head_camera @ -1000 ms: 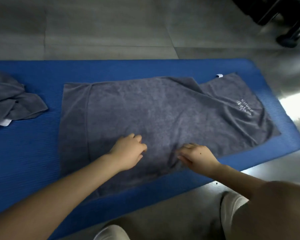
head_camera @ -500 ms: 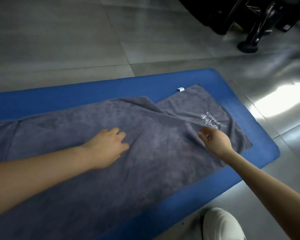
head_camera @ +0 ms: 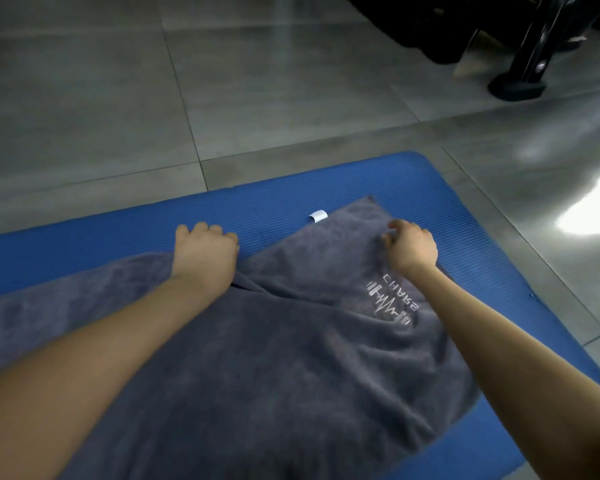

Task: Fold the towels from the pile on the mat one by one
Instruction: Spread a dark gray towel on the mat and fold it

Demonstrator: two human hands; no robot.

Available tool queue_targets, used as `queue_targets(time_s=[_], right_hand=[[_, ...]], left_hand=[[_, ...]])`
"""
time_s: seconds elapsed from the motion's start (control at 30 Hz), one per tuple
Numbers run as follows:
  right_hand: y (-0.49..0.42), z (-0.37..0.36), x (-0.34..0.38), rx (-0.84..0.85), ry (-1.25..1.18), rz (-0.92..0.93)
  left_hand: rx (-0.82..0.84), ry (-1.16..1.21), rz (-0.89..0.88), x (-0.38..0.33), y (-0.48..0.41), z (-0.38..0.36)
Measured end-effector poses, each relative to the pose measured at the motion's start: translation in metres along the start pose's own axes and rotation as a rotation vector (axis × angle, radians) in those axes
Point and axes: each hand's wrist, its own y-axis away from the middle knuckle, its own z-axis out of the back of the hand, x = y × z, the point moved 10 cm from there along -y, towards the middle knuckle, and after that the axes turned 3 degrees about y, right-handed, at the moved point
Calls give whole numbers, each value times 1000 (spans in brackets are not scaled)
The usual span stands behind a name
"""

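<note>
Dim, soft focus; glare on floor [head_camera: 589, 209] right.

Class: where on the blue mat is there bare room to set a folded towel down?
Free: the blue foam mat strip beyond the grey terry towel, left of the left hand; also past the towel's right edge. Crowded: around the white tag, beside the right hand.
</note>
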Motion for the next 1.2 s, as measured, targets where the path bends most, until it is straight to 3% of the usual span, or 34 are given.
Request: queue_targets(time_s=[0.2, 0.33, 0.43, 0.5, 0.57, 0.67, 0.83, 0.93, 1.07, 1.2], right_hand=[[-55, -9, 1, 30, 108, -19], [-61, -14, 7, -86, 271, 157], [-59, -8, 2, -173, 214, 233], [-66, 5, -9, -198, 63, 155], [-79, 18, -25, -200, -109, 22], [-96, 24, -45, -169, -179, -125], [-97, 2, -72, -54, -118, -162], [-56, 9, -94, -96, -31, -121], [32, 27, -156, -167, 47, -166], [99, 24, -219, -113, 119, -310]], left_hand=[[258, -143, 125, 0, -31, -33], [403, -201, 193, 12, -34, -45], [542, -125, 234, 27, -29, -58], [471, 68, 240, 33, -36, -53], [284, 254, 249, 41, -52, -35], [66, 473, 291, 49, -74, -18], [-30, 410, 267, 16, -73, -20], [-140, 373, 103, -27, -38, -17], [-175, 375, -164, -92, 19, -29], [10, 273, -343, -151, 63, -52]])
